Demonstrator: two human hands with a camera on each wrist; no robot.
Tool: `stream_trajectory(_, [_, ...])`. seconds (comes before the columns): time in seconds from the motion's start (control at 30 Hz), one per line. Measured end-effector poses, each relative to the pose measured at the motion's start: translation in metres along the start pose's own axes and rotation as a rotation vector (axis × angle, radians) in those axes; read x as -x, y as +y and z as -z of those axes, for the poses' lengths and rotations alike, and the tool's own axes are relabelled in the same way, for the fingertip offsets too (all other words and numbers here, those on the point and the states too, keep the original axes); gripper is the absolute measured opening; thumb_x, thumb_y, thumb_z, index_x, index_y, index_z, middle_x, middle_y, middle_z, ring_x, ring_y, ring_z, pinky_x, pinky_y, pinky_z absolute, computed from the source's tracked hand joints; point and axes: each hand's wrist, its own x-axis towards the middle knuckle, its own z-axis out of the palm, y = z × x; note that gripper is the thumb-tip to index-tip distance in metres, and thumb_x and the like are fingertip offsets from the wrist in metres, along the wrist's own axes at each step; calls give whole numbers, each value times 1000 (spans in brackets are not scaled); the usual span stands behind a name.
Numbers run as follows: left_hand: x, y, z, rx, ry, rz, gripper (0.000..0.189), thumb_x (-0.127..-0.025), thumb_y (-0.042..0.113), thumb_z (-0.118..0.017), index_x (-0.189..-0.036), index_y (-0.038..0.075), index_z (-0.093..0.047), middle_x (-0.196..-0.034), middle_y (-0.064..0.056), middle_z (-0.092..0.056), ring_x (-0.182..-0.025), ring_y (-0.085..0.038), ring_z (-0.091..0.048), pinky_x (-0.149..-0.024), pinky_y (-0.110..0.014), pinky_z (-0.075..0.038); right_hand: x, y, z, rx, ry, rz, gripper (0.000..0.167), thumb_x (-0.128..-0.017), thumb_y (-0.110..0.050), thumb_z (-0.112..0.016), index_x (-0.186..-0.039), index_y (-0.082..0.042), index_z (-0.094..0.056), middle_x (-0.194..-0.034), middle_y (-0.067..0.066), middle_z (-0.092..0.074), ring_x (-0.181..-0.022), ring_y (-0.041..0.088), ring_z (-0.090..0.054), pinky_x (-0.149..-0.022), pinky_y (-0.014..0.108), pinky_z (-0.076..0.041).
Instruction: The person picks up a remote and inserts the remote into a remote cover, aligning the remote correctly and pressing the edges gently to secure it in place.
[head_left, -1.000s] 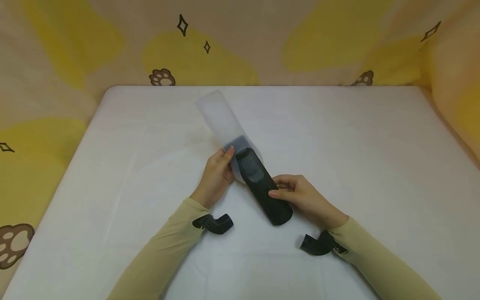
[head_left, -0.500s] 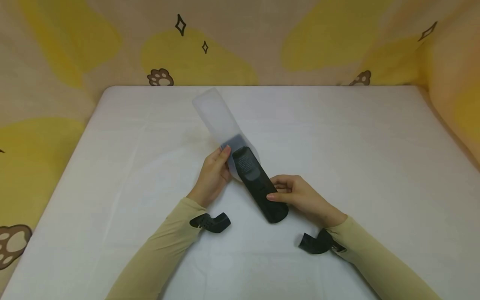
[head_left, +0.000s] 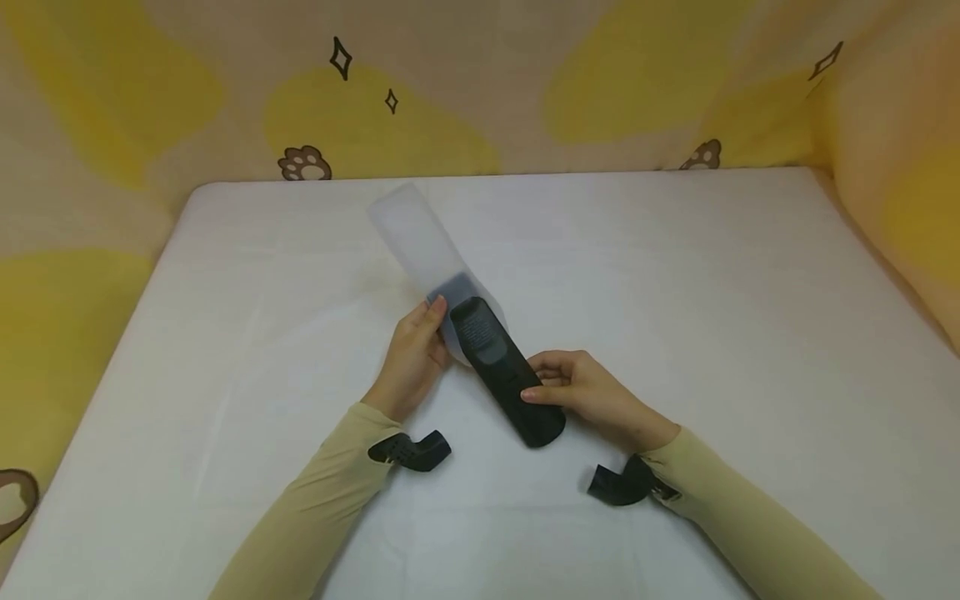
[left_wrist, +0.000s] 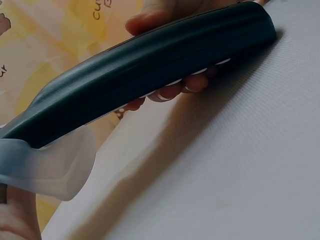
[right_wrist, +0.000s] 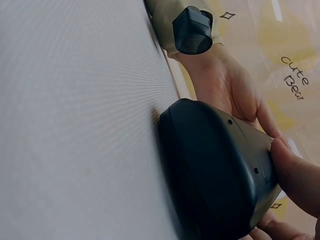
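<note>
A long black remote control (head_left: 504,371) lies slanted between the hands in the head view, its back with a small printed patch turned up. My right hand (head_left: 588,392) grips its near half, thumb on top and fingers underneath. My left hand (head_left: 412,358) pinches a translucent, sleeve-like cover (head_left: 416,233) by its bluish near part, thumb on top. The remote's far end overlaps that part of the cover. In the left wrist view, the cover's pale rounded end (left_wrist: 75,162) hangs under the remote (left_wrist: 150,75). The right wrist view shows the remote's blunt near end (right_wrist: 205,165) close over the table.
A white cloth-covered table (head_left: 247,350) spreads around the hands. Behind it hangs a yellow and beige patterned curtain (head_left: 450,108). Black curved camera mounts sit on both wrists, the left mount (head_left: 412,452) and the right mount (head_left: 622,485).
Hands, remote and cover shift slightly left in the head view, along with the background. Both grips stay the same, and the remote and cover keep about the same position relative to each other.
</note>
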Motion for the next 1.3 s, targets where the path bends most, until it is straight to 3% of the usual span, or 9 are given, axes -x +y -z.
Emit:
stream_trajectory(0.63, [0, -4, -6, -18, -42, 15, 57, -88, 40, -63, -121, -4, -44, -105, 0, -60, -96, -10, -58, -84, -22, -48, 6, -1, 1, 16, 39, 20, 35, -84, -7, -69, -112, 11, -56, -97, 11, -68, -89, 16, -66, -76, 28, -53])
stream_trajectory(0.77, [2, -1, -5, -27, -33, 24, 56, -90, 38, -62, -123, -3, -43, -106, 0, -59, -98, -10, -58, -85, -23, -48, 3, -1, -1, 15, 22, 45, 36, -85, -5, -68, -113, 13, -55, -97, 12, -68, -88, 16, -66, -75, 28, -54])
stream_trajectory(0.9, [4, 3, -2, -37, 3, 46, 38, -99, 28, -51, -121, -2, -44, -104, 0, -61, -96, -10, -60, -84, -24, -49, 0, -1, -3, 12, -8, 62, 36, -85, -4, -67, -114, 14, -55, -97, 12, -68, -87, 15, -66, -76, 28, -54])
stream_trajectory(1.03, [4, 4, -2, -29, 27, 52, 28, -101, 22, -45, -118, 0, -46, -100, 1, -62, -92, -10, -61, -82, -24, -49, -1, -1, -4, 16, -19, 60, 35, -86, -4, -67, -114, 12, -56, -98, 12, -69, -88, 16, -66, -77, 29, -54])
stream_trajectory(1.3, [5, -1, -3, -43, -11, 33, 41, -97, 32, -53, -121, 0, -45, -102, 0, -63, -93, -10, -61, -82, -24, -50, 0, 0, -2, 20, -13, 45, 35, -84, -8, -70, -112, 10, -57, -99, 13, -69, -90, 19, -66, -79, 29, -53])
